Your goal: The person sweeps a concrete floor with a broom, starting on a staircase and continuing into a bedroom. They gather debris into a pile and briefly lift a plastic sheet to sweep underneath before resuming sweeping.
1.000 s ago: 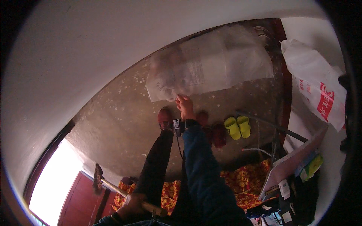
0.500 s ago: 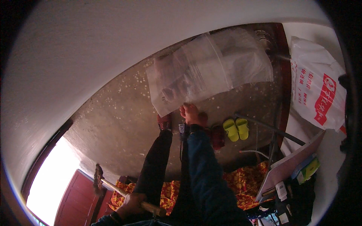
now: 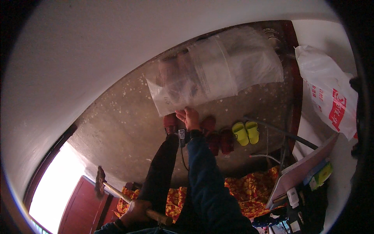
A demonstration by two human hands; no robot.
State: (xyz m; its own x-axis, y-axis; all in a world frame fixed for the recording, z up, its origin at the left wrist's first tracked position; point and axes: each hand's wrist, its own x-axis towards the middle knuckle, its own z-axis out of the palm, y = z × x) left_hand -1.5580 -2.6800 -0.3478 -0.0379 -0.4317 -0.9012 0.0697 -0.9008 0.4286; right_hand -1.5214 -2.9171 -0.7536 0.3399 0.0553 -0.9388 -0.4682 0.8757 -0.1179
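My left hand (image 3: 135, 212) is closed around the wooden handle of a brush (image 3: 117, 193); its dark bristled head points up and to the left. My right hand (image 3: 189, 118) reaches forward with its fingertips pinched at the near edge of a translucent plastic sheet (image 3: 216, 84). Dark reddish shapes, too blurred to name, show through the sheet's left part. Just below my right hand lies a small black and white power strip (image 3: 181, 136) with a cord. One of my dark red shoes (image 3: 170, 121) stands at the sheet's near left corner.
Yellow-green slippers (image 3: 246, 133) and dark red shoes (image 3: 220, 142) stand on the concrete floor (image 3: 128, 117). At right are a white plastic bag (image 3: 323, 84) with red print and a tilted pinkish tabletop (image 3: 302, 169) on metal legs. Red-orange flowered cloth (image 3: 253, 191) lies nearer me.
My right hand has shifted slightly left, and the sheet's near left corner has moved left and up with it. The left hand keeps its hold on the brush.
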